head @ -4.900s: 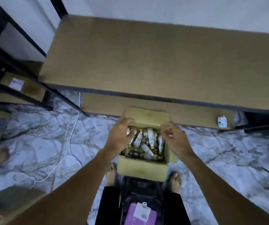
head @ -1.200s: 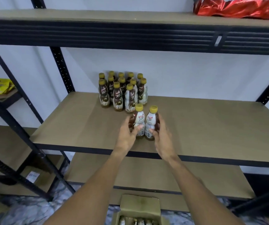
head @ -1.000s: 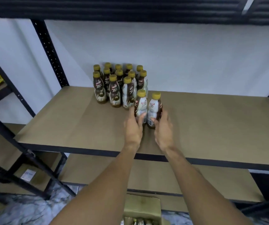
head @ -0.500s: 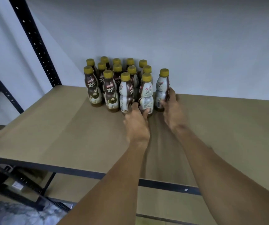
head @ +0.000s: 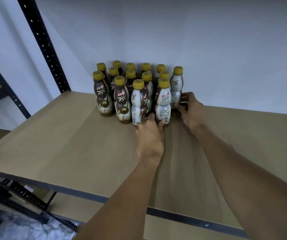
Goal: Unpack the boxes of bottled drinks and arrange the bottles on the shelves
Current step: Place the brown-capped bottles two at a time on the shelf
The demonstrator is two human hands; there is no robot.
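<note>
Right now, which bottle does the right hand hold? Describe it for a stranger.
On the tan shelf, yellow-capped bottles cluster against the pale wall. It is the far-right bottle, and the only one with the right hand wrapped around it.
</note>
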